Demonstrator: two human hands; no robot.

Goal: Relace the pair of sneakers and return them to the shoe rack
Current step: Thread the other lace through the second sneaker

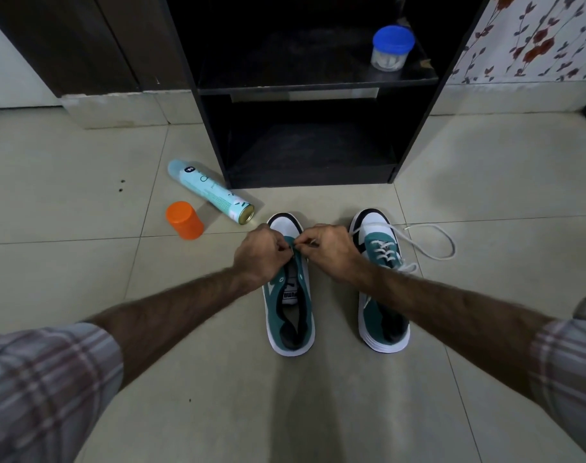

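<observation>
On the pale tiled floor (84, 262) before a black wooden shoe rack (418, 135) (floral wallpaper (535, 38) at right), the left hand (260, 253) and right hand (331, 250) pinch a thin white lace (296, 242) over the left teal-and-white sneaker (290, 315); the other teal-and-white sneaker (380, 285) stands beside it.

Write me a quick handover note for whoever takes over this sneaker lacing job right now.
Left hand and right hand: both pinch the lace at the front eyelets of the left sneaker.
Left sneaker: on the floor, lacing barely begun.
Right sneaker: beside it, laced, its lace ends trailing loose on the tiles.
Shoe rack: directly ahead, lower shelf free; a blue-lidded jar sits on the upper shelf.
Left: finish lacing the left sneaker, tie both, shelve the pair.
</observation>
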